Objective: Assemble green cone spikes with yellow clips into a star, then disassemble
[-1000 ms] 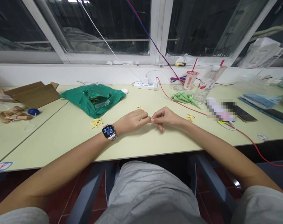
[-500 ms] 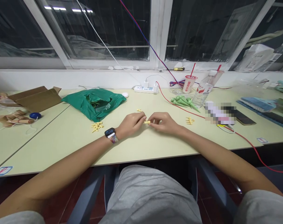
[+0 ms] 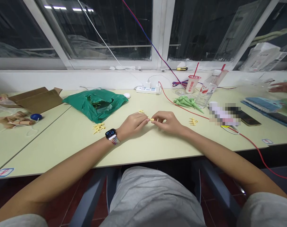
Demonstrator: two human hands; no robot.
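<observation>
My left hand (image 3: 135, 123), with a watch at the wrist, is closed in a pinch just above the table. Opposite it, my right hand (image 3: 167, 122) pinches a small yellow plastic piece (image 3: 152, 119) between thumb and fingers. The piece bridges the gap between both hands' fingertips, and its left end is hidden at my left fingers. A single similar yellow piece (image 3: 141, 111) lies just beyond my left hand. Loose yellow pieces (image 3: 99, 127) are heaped left of my wrist, and a smaller group (image 3: 193, 121) lies right of my right hand.
A torn green plastic bag (image 3: 97, 104) lies at the back left. Green plastic spikes (image 3: 188, 102), a bottle (image 3: 207, 90) and a cup (image 3: 192, 84) stand or lie at the back right. A red cable (image 3: 249, 145) crosses the right side. Another person's hand (image 3: 282, 87) shows at far right.
Both hands have risen slightly, with the yellow piece between them, which now shows at my right fingertips. Another person's hand has come into view at the far right.
</observation>
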